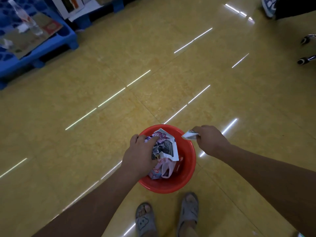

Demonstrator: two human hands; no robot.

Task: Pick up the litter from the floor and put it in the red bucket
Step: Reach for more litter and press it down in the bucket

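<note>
The red bucket (pixel 187 170) stands on the yellow floor just ahead of my feet. Over its left side my left hand (pixel 139 155) grips a bunch of crumpled snack wrappers (pixel 165 146), white, purple and black. Below them, inside the bucket, lie a pink plastic bag (pixel 166 168) and another wrapper. My right hand (pixel 209 140) hovers above the bucket's right rim, pinching a small white scrap of paper (pixel 189 134) between its fingers.
A blue plastic pallet (pixel 51 47) with cardboard and a clear bottle (pixel 27 19) sits at the far left. Chair castors (pixel 306 50) and another person's shoe (pixel 269 6) are at the far right. My feet in grey slippers (pixel 188 214) stand behind the bucket.
</note>
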